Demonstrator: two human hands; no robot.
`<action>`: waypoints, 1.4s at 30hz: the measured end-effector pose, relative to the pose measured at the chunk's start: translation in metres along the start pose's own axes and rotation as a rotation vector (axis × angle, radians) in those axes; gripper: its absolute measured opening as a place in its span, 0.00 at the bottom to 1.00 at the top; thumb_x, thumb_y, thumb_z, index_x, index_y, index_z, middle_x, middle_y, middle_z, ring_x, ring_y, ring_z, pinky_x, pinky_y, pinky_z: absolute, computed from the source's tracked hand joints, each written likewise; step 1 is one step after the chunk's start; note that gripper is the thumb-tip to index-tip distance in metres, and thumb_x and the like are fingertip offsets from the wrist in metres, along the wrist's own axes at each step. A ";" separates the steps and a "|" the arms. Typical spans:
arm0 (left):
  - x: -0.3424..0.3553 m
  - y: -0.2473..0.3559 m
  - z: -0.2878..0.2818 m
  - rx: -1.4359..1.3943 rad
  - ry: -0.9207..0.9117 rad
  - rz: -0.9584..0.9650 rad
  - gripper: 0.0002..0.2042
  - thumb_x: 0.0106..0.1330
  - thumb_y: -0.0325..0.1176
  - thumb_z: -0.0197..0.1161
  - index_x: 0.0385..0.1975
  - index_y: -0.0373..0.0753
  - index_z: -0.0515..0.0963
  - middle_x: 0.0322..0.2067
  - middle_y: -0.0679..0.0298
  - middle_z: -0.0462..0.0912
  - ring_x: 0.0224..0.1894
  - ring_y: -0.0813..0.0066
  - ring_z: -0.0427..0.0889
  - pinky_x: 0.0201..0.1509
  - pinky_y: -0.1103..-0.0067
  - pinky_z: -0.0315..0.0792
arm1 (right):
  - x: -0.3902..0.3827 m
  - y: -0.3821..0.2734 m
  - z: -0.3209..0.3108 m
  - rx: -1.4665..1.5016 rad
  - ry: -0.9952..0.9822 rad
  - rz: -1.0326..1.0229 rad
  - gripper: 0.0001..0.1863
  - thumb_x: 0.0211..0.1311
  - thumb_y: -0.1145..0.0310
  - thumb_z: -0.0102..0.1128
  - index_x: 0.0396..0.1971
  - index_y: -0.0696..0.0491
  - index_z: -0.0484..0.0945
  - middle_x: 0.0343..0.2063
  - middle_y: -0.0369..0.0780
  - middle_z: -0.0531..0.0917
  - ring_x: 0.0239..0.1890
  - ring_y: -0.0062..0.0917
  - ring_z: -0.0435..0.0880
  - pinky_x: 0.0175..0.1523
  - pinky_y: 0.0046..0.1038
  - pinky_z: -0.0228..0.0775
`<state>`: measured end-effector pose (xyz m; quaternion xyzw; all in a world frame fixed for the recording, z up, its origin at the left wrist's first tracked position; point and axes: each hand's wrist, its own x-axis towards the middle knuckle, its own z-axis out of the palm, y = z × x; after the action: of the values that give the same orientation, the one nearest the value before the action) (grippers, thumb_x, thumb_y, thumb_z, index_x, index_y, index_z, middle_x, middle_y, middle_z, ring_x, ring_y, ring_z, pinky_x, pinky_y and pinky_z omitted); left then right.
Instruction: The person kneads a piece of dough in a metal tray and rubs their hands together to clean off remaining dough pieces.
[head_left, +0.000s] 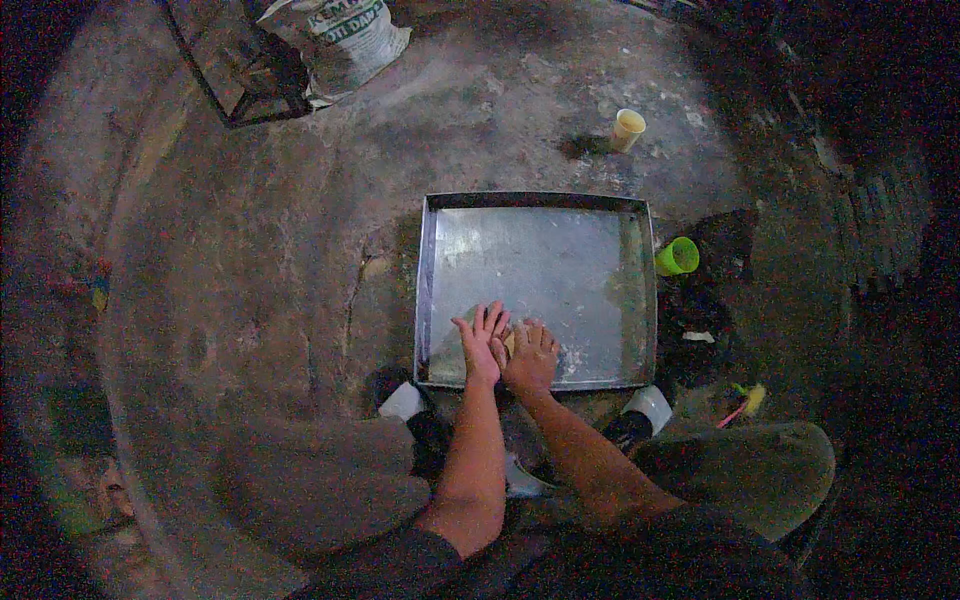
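A shallow rectangular metal tray lies on the floor in front of me, with pale specks scattered on its base. Both my hands are together over its near edge. My left hand has its fingers spread, palm turned partly up and toward the other hand. My right hand is back up beside it, its thumb and fingers around a small tan lump, which looks like dough. The lump lies between the two hands and is mostly hidden. Blur and grain hide its exact shape.
A green cup lies tilted by the tray's right side, near dark plastic bags. Farther off stands a cream cup. A printed sack and a dark metal frame are at the far left. A yellow-and-pink item lies near my right knee.
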<state>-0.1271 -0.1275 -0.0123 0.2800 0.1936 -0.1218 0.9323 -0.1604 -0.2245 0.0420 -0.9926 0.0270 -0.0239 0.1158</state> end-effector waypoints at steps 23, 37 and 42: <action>0.062 -0.017 -0.029 0.938 0.625 0.291 0.27 0.71 0.49 0.39 0.49 0.30 0.73 0.47 0.52 0.78 0.48 0.56 0.77 0.52 0.68 0.67 | 0.134 -0.007 -0.014 0.523 -0.129 0.429 0.32 0.62 0.41 0.41 0.27 0.56 0.82 0.32 0.49 0.82 0.36 0.43 0.80 0.44 0.41 0.69; 0.054 -0.037 0.016 1.183 0.564 0.105 0.29 0.67 0.57 0.43 0.32 0.31 0.76 0.31 0.55 0.81 0.33 0.63 0.76 0.43 0.68 0.67 | 0.072 0.046 0.024 0.704 0.078 0.349 0.33 0.66 0.43 0.34 0.35 0.56 0.83 0.34 0.47 0.83 0.36 0.38 0.82 0.47 0.35 0.69; 0.049 -0.045 0.000 0.834 0.454 0.285 0.26 0.66 0.52 0.44 0.27 0.33 0.80 0.27 0.48 0.81 0.28 0.58 0.78 0.37 0.64 0.69 | 0.058 0.021 0.007 0.785 -0.144 0.563 0.38 0.66 0.40 0.29 0.29 0.55 0.84 0.27 0.50 0.83 0.33 0.45 0.82 0.44 0.41 0.72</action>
<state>-0.0980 -0.1700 -0.0547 0.6724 0.2863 0.0040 0.6826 -0.1032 -0.2464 0.0329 -0.8273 0.2753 0.0689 0.4848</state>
